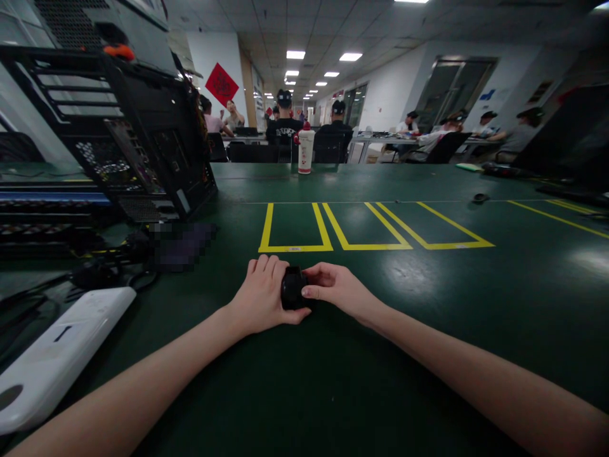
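A small black rounded object (294, 291), its exact kind unclear, is between my two hands above or on the green tabletop (333, 381). My left hand (262, 293) curves around its left side, with the thumb along the near edge and the fingers at the far side. From the right, my right hand (333, 285) grips it between thumb and bent fingers. Part of the object is covered by the fingers of both hands. Just beyond them lies a rectangle of yellow tape (295, 249) on the table.
On the left stand an open black computer case (157, 139), tangled black cables (104, 266) and a long white device (71, 349). A white and red cup (305, 152) is at the table's far side. A small dark ring-like item (480, 198) lies right. Several people sit beyond.
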The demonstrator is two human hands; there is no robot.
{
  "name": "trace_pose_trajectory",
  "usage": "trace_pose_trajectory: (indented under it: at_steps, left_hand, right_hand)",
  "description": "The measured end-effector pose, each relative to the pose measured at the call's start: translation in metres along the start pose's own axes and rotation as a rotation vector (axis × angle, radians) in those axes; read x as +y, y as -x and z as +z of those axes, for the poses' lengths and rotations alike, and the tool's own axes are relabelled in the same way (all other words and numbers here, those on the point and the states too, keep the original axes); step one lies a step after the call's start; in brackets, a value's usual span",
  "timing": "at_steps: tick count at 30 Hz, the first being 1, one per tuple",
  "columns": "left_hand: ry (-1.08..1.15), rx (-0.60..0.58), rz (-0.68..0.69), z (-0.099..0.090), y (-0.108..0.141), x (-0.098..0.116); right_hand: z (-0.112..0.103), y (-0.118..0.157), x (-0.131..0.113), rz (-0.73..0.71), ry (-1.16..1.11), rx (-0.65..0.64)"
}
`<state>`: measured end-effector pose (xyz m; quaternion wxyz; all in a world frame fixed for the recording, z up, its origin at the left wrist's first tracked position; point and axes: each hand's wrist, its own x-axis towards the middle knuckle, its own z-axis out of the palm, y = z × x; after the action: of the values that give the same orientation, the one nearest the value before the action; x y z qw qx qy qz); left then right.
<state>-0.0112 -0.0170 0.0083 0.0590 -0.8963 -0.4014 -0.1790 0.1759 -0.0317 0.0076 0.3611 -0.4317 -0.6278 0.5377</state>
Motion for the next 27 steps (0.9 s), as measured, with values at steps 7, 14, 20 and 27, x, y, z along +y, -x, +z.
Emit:
trace_pose_trajectory:
  at_steps: [7, 14, 20, 27]
  left_hand:
    - [0.003, 0.008, -0.004, 0.001, 0.000, 0.000]
    - [0.020, 0.013, -0.005, 0.000, 0.000, -0.002]
    - [0.019, 0.015, -0.003, 0.000, -0.001, -0.001]
    - [0.033, 0.011, -0.002, 0.000, -0.001, -0.002]
  right_hand:
    - [0.010, 0.016, 0.002, -0.251, 0.351, 0.110]
    - [0.015, 0.017, 0.001, -0.247, 0.334, 0.121]
    - [0.012, 0.012, 0.004, -0.178, 0.299, 0.078]
    - [0.011, 0.018, 0.002, -0.275, 0.374, 0.052]
